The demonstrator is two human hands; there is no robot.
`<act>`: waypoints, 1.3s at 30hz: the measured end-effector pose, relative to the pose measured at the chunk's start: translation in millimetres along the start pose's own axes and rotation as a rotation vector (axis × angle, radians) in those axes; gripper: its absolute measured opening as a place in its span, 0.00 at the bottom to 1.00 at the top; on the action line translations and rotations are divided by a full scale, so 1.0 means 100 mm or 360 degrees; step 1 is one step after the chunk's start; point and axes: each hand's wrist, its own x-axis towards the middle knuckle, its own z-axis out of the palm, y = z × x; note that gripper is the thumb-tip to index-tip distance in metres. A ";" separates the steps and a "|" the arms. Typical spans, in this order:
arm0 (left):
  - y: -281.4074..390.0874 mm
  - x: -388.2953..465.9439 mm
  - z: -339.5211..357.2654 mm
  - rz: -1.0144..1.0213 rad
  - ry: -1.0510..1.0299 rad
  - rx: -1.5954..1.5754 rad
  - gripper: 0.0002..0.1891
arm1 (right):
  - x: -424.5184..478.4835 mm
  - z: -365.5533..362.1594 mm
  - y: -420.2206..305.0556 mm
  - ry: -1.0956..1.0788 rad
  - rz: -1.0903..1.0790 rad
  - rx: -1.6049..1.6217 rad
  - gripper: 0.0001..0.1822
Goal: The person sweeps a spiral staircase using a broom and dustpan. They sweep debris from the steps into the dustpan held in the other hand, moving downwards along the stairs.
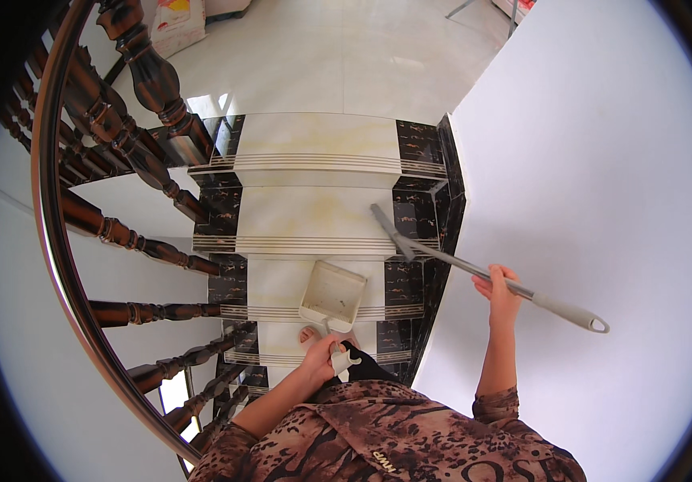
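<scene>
My left hand [320, 356] grips the handle of a long-handled white dustpan [333, 295], whose pan is over a tiled stair step in front of my feet. A few dark bits of debris lie in the pan. In my right hand [498, 288] is the grey metal pole of a broom [466, 265] with a pale plastic grip. The broom's narrow grey head [389, 228] is over the step above the dustpan, towards its right side; whether it touches the tile I cannot tell.
Cream tiled steps [316, 211] with black marble-patterned sides lead up to a tiled floor [346, 72]. A dark wooden balustrade [159, 78] with a curved handrail [44, 150] borders the left. A white wall [575, 181] with black skirting [456, 181] stands on the right.
</scene>
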 end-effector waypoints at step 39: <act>0.15 -0.70 -0.79 0.0517 0.0263 -0.0464 0.11 | -0.91 1.36 -0.14 -0.1352 -0.0046 -0.0312 0.09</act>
